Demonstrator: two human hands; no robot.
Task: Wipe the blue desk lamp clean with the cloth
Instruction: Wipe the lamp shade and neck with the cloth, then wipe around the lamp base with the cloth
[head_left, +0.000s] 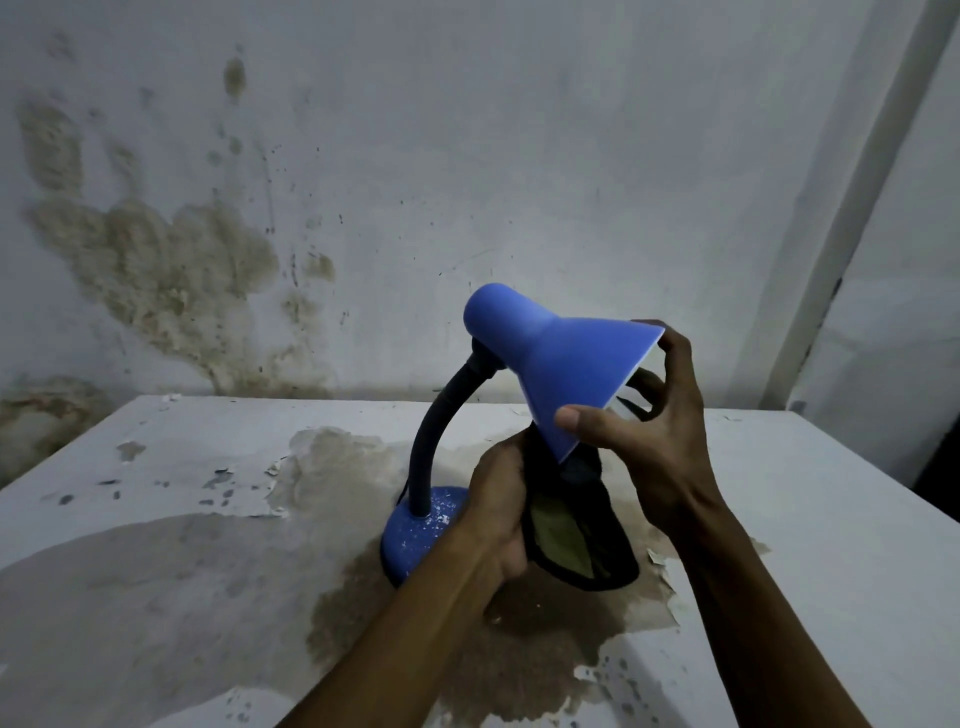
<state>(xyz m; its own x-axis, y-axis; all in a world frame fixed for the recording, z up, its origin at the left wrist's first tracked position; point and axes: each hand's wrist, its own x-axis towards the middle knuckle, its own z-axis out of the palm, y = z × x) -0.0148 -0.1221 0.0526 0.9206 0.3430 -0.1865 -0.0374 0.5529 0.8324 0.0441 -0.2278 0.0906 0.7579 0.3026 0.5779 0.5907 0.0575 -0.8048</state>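
Observation:
A blue desk lamp stands on the table, its cone shade (550, 358) tilted toward the right on a dark bendable neck (434, 431). Its round blue base (421, 530) is speckled with white flecks. My right hand (644, 431) grips the rim of the shade, thumb on the outside and fingers curled round the edge. My left hand (501, 499) holds a dark cloth (576, 540) with a yellowish patch, bunched just under the shade's lower edge and hanging down to the table.
The white table (156, 545) has peeling paint and a large brown stain around the lamp. A stained wall (363, 182) rises directly behind it. A pale door frame (862, 208) stands at the right, with a dark gap beyond the table's right edge.

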